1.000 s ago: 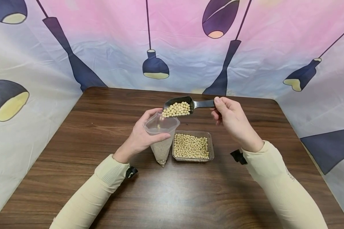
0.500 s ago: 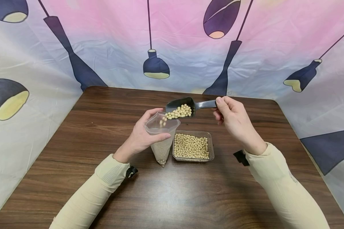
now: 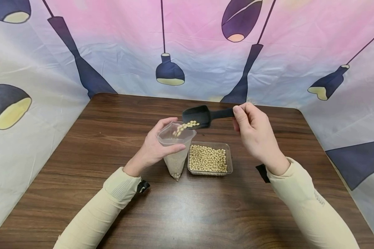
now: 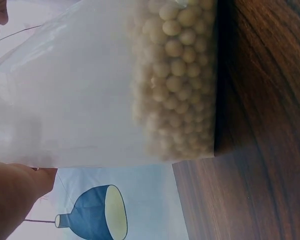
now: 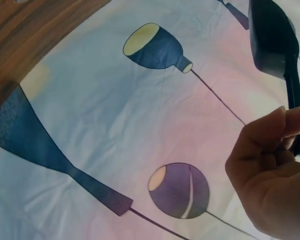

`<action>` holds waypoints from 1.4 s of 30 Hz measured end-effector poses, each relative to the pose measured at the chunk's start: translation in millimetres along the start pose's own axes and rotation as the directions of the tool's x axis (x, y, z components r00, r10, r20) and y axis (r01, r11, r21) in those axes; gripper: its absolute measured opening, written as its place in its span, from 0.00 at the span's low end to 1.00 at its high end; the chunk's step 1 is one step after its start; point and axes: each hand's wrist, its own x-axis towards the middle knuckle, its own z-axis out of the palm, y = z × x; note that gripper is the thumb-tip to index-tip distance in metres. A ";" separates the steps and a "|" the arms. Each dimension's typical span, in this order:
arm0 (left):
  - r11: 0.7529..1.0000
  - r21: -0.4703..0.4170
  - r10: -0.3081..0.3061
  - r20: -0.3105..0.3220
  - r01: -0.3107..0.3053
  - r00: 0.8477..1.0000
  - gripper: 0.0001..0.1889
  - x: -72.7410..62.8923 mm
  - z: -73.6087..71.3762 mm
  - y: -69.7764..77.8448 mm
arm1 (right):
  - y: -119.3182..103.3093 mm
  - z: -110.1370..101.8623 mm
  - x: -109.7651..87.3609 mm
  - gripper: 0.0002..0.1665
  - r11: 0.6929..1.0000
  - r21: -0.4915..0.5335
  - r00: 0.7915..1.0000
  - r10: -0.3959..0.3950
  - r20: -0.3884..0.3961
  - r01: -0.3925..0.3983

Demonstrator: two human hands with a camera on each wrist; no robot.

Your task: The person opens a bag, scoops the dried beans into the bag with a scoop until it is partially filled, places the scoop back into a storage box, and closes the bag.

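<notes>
My right hand [image 3: 258,136] pinches the handle of a black scoop [image 3: 197,116], which is tilted down to the left over a bag mouth. A few pale round soybeans [image 3: 191,123] slide off its lip into the clear plastic bag [image 3: 176,155]. Around the bag's upper part curls my left hand [image 3: 156,143], thumb in front and fingers behind, holding the mouth wide. In the left wrist view, a layer of beans [image 4: 177,85] fills the bottom of the upright bag, close to the table. The right wrist view shows the scoop [image 5: 272,40] from below, with fingers round its handle.
A clear rectangular tub [image 3: 231,162] of soybeans stands on the brown wooden table [image 3: 187,211], just right of the bag. Behind the table hangs a cloth [image 3: 127,69] printed with lamps.
The scoop has tipped further, and its heap of soybeans has shrunk to a small row at the lip as beans run into the bag. My left hand stays in place.
</notes>
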 end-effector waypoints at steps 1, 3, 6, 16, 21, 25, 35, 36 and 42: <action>1.000 -0.003 -0.002 0.001 0.002 1.000 0.40 0.1 -0.1 0.3 | -1.0 0.4 -1.0 0.22 1.000 -0.015 1.000 -0.022 -0.012 0.022; 1.000 -0.024 0.004 0.012 -0.004 1.000 0.40 0.6 0.1 0.2 | -3.0 1.1 -3.3 0.20 0.997 -0.045 0.997 -0.071 -0.034 0.069; 0.999 -0.045 0.021 0.018 -0.020 1.000 0.40 0.7 0.0 -0.1 | -5.8 1.8 -6.6 0.16 0.985 -0.082 0.986 -0.154 -0.060 0.149; 0.997 -0.071 0.020 0.007 -0.020 1.000 0.37 -1.8 0.3 -1.4 | -5.3 -15.8 -21.2 0.15 0.963 -0.230 0.973 -0.174 -0.149 0.138; 0.996 -0.086 0.017 0.002 -0.017 1.000 0.36 -3.9 -0.1 -2.2 | 16.2 -16.3 -34.6 0.19 0.918 -0.393 0.999 0.052 -0.001 -0.048; 0.994 -0.104 0.023 0.012 -0.022 1.000 0.36 -3.0 0.5 -1.9 | 36.3 -6.3 -46.3 0.20 0.870 -0.483 0.984 0.156 0.084 -0.097; 0.992 -0.128 0.021 0.021 -0.018 1.000 0.35 -3.6 0.4 -3.5 | 62.2 10.4 -54.7 0.19 0.831 -0.537 0.962 0.246 0.117 -0.148; 0.991 -0.129 0.023 0.020 -0.020 1.000 0.35 -3.6 0.2 -3.7 | 64.5 10.1 -54.8 0.19 0.831 -0.532 0.955 0.269 0.124 -0.165; 0.991 -0.133 0.032 0.016 -0.030 0.999 0.35 -3.0 -0.2 -4.8 | 81.7 7.9 -54.9 0.24 0.842 -0.482 0.912 0.365 0.185 -0.240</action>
